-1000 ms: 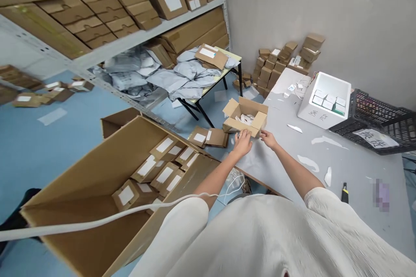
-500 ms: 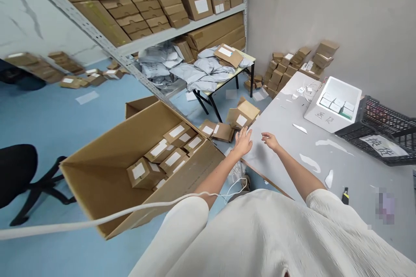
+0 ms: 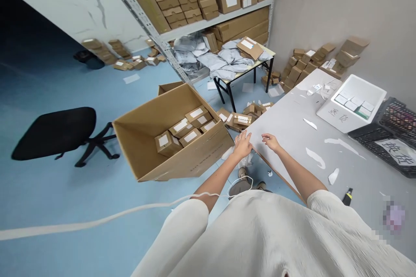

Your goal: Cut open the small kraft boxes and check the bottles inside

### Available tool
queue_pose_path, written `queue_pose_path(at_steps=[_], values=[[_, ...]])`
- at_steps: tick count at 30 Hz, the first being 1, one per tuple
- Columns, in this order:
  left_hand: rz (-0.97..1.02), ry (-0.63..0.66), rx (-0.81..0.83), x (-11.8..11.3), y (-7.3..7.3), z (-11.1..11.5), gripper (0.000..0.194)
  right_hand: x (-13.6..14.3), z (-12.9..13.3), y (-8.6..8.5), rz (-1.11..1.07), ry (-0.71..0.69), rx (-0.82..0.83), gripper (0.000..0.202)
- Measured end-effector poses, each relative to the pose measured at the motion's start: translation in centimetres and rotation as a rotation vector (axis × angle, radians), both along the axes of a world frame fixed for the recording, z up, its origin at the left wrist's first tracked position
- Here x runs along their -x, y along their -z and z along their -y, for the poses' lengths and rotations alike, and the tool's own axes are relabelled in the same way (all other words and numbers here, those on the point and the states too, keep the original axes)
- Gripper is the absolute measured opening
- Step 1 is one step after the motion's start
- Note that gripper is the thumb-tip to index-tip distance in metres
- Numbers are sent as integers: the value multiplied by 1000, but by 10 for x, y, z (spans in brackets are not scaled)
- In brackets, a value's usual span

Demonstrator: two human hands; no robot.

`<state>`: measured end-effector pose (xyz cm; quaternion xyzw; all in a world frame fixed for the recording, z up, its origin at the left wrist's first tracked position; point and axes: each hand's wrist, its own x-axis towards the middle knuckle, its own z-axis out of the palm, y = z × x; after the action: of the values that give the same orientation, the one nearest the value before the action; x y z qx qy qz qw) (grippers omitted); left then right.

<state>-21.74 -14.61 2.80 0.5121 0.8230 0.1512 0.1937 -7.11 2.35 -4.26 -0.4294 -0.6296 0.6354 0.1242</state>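
My left hand (image 3: 242, 145) is over the near left edge of the grey table (image 3: 289, 121), its fingers apart and holding nothing. My right hand (image 3: 270, 142) hovers over the table top a little to the right, fingers loosely spread and nothing between them. To the left stands a large open carton (image 3: 191, 162) with several small labelled boxes (image 3: 169, 143) inside. Beyond my left hand, a small taped box (image 3: 242, 120) lies among other brown boxes on the floor.
A white foam box (image 3: 334, 114) and a black crate (image 3: 377, 138) are on the table's right, a cutter (image 3: 347, 197) nearer. Left is a black chair (image 3: 58, 132). Behind are shelves (image 3: 217, 21) and a small table (image 3: 271, 54) with grey bags. A white cable (image 3: 97, 224) crosses low left.
The view has swung left, so the surroundings appear further right. The open-flapped box beyond my left hand is out of sight, and a closed box shows there. Both hands keep nearly the same pose.
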Motion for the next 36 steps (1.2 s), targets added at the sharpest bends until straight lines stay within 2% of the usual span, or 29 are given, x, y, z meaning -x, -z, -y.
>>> queue_pose_path(at_steps=[7,12,21,27,31,36], values=[[27,-112,1,19,-3,43,66,31,22,0,0,-96,1,21],[43,-194,-8,47,-1,78,65,75,43,-4,33,-149,-11,19],[36,-298,-44,135,-1,163,66,186,104,-15,14,-276,-82,23],[49,-364,-3,184,-2,222,61,241,148,-15,-21,-357,-97,28],[61,-410,65,201,0,242,58,265,162,-15,-25,-424,-128,29],[113,-479,78,215,12,250,54,294,156,-11,-25,-505,-146,33]])
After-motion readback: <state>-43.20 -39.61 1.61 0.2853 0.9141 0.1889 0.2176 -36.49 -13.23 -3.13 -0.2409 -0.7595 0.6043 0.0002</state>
